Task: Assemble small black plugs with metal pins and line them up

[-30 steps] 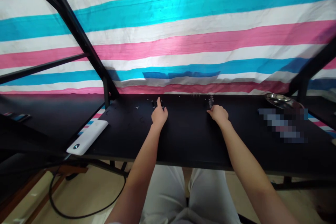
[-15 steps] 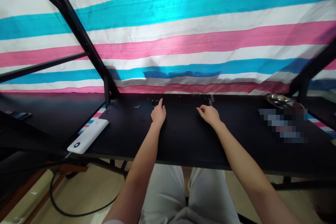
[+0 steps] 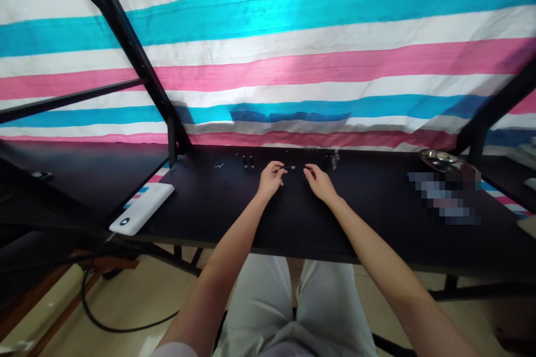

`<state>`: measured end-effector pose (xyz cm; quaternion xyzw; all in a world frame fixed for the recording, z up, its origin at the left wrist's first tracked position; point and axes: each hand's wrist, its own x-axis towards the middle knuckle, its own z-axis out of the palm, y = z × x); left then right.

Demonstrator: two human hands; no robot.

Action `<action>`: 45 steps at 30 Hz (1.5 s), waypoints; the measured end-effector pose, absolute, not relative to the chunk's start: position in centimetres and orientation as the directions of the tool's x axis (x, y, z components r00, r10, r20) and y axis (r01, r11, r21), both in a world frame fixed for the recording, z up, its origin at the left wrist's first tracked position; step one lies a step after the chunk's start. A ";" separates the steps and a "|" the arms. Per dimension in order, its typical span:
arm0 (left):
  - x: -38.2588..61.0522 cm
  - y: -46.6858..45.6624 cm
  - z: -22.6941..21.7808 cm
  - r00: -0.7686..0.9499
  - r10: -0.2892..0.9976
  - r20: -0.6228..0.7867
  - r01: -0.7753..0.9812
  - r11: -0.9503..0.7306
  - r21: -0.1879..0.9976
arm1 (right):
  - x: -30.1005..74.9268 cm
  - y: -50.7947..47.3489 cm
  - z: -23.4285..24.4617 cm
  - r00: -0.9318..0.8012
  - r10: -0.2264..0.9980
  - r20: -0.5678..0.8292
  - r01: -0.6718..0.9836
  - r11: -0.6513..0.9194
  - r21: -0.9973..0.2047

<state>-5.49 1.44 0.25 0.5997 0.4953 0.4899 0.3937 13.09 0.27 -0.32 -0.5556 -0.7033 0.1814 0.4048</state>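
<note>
Both my hands rest on the black table (image 3: 293,223) near its far edge, close together. My left hand (image 3: 271,177) pinches a small dark part with a pale tip (image 3: 290,167) between thumb and fingertips. My right hand (image 3: 319,181) lies just right of that part, its fingers loosely curled and pointing at it, with nothing in them that I can see. Two small black pieces (image 3: 248,162) stand left of my left hand. A row of tiny dark parts (image 3: 312,152) and a small silvery cluster (image 3: 335,159) lie beyond my right hand.
A white power bank (image 3: 142,207) lies on the table's left corner, with a black cable (image 3: 125,326) looping on the floor below. A metal dish (image 3: 439,159) sits far right. A black frame post (image 3: 171,142) rises at the back left, before a striped cloth.
Both hands moved toward the middle: the left hand left the two black pieces and went right, the right hand came left from the silvery cluster. A small part now sits between them.
</note>
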 end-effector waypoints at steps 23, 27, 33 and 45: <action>-4.4 -1.4 0.2 0.310 0.948 0.068 -0.042 -0.058 0.997 | 11.6 -2.0 -1.1 0.007 0.918 0.397 0.071 0.395 -0.916; -4.2 -1.6 0.5 0.304 0.950 0.069 -0.040 -0.060 0.997 | 11.6 -1.9 -1.3 0.005 0.916 0.402 0.098 0.399 -0.912; -4.0 -1.4 0.2 0.307 0.948 0.082 -0.014 -0.081 0.997 | 11.5 -2.1 -1.1 -0.001 0.914 0.405 0.082 0.404 -0.911; -4.3 -2.5 0.4 0.250 0.905 0.343 0.365 -0.416 0.833 | 11.3 -2.8 0.1 -0.007 0.904 0.428 0.018 0.428 -0.904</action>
